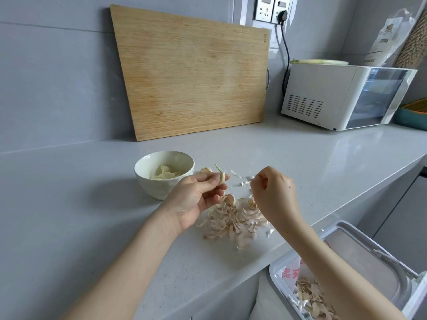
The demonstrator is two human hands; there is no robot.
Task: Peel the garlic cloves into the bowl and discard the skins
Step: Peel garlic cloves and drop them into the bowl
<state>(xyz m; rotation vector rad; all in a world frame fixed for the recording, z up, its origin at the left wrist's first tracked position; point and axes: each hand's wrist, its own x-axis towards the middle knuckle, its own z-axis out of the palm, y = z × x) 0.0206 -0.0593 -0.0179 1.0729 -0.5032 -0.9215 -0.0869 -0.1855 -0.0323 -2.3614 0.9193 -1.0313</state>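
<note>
Head view: left hand (pixel 196 197) pinches one clove (pixel 222 178), right hand (pixel 275 192) one skin (pixel 248 177).

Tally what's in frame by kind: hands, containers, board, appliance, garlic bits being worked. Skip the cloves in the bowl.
hands: 2 (left hand, right hand)
bowl: 1
bin: 1
board: 1
appliance: 1
clove in left hand: 1
skin strip in right hand: 1
skin pile on counter: 1
total: 9
</note>
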